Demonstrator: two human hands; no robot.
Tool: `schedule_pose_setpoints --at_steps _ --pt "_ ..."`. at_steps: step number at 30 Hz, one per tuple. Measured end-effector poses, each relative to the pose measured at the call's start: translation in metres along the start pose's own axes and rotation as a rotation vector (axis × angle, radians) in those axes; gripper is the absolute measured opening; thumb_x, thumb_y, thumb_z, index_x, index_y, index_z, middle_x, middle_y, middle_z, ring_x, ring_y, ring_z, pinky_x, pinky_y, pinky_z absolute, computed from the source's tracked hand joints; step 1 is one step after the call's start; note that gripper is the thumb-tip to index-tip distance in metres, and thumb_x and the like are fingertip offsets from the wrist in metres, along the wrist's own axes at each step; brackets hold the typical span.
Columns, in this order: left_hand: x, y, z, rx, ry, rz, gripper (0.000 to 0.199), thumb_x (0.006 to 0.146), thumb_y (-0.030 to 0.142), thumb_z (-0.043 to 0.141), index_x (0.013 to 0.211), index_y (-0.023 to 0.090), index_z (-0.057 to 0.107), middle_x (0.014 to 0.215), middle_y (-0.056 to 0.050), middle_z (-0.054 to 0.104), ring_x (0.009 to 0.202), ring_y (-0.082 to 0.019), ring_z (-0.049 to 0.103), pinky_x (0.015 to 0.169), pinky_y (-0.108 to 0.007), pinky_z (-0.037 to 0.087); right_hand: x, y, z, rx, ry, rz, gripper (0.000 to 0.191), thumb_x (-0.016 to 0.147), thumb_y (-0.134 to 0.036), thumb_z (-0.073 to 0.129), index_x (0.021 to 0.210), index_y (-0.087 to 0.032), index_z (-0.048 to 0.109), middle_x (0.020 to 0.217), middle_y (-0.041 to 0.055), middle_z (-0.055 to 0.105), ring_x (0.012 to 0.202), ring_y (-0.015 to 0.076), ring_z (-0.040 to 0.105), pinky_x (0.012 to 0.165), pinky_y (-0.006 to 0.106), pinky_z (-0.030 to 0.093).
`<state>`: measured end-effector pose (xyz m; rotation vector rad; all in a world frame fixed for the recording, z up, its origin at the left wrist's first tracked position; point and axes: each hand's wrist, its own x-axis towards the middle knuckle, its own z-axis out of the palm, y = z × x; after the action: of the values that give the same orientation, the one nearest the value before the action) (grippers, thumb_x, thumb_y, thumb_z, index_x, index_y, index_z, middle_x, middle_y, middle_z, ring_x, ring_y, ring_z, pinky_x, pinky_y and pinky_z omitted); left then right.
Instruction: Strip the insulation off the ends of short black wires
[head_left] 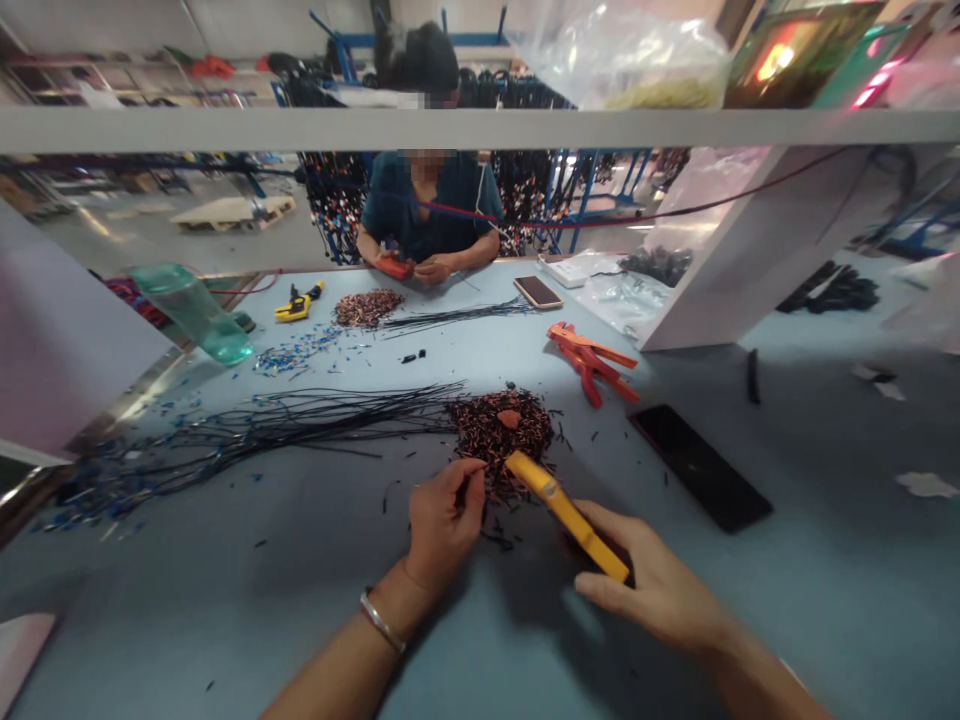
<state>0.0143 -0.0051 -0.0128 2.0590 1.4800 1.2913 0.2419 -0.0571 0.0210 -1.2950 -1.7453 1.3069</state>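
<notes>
My right hand (637,565) is wrapped round a yellow hand tool (570,515), which looks like a wire stripper; its nose points up and left. My left hand (448,515), with a bangle at the wrist, has thumb and forefinger pinched together just left of the tool's nose. Whatever lies in that pinch is too small to make out. Right beyond both hands sits a pile of short dark and copper-coloured wire offcuts (499,430). A bundle of long black wires (322,425) runs left from this pile, its far ends among small blue bits.
A black phone (701,465) lies to the right, with red-handled pliers (589,360) behind it. Across the table a person (427,215) holds a red tool (394,266). A green bottle (199,315) leans at left. A white shelf (480,130) spans overhead.
</notes>
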Motion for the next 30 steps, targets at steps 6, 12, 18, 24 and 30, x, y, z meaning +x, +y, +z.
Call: schedule_pose_setpoints --at_steps 6,12,18,24,30 --pt "0.001 0.010 -0.002 0.020 -0.005 0.041 0.016 0.089 0.021 0.049 0.084 0.016 0.063 0.062 0.002 0.066 0.049 -0.009 0.057 0.051 -0.018 0.043 0.002 0.007 0.007 0.628 -0.150 0.133 0.054 0.071 -0.045 0.072 0.113 -0.013 0.060 0.096 0.0118 0.067 0.081 0.0234 0.064 0.073 0.034 0.049" --pt "-0.003 0.011 0.001 0.126 -0.016 0.120 0.016 0.087 0.020 0.053 0.079 0.018 0.066 0.060 0.000 0.065 0.053 -0.011 0.059 0.053 -0.020 0.040 0.004 0.005 0.021 0.843 -0.161 0.154 0.054 0.066 -0.040 0.074 0.112 -0.013 0.061 0.094 0.0103 0.066 0.078 0.0213 0.063 0.071 0.034 0.049" --pt "-0.005 0.017 0.004 0.099 -0.029 0.225 0.016 0.087 0.018 0.054 0.078 0.018 0.067 0.062 -0.001 0.067 0.055 -0.013 0.059 0.057 -0.022 0.041 0.005 -0.004 0.013 0.273 -0.017 0.022 0.037 0.075 -0.042 0.064 0.098 -0.014 0.063 0.087 0.0083 0.066 0.077 0.0236 0.061 0.070 0.034 0.049" --pt "-0.002 0.022 0.003 -0.209 -0.102 0.105 0.029 0.091 0.031 0.047 0.074 0.015 0.066 0.058 -0.002 0.064 0.049 -0.011 0.055 0.048 -0.018 0.042 0.003 -0.007 0.028 -0.306 0.201 -0.216 0.052 0.073 -0.020 0.059 0.124 -0.018 0.049 0.115 0.0138 0.064 0.104 0.0299 0.062 0.090 0.041 0.049" --pt "-0.002 0.022 0.002 -0.393 -0.210 0.010 0.029 0.087 0.038 0.053 0.078 0.014 0.068 0.072 -0.006 0.071 0.061 -0.015 0.063 0.056 -0.021 0.050 0.009 0.006 0.038 -0.437 0.279 -0.326 0.056 0.073 -0.016 0.056 0.128 -0.018 0.043 0.113 0.0145 0.062 0.101 0.0292 0.062 0.088 0.042 0.052"
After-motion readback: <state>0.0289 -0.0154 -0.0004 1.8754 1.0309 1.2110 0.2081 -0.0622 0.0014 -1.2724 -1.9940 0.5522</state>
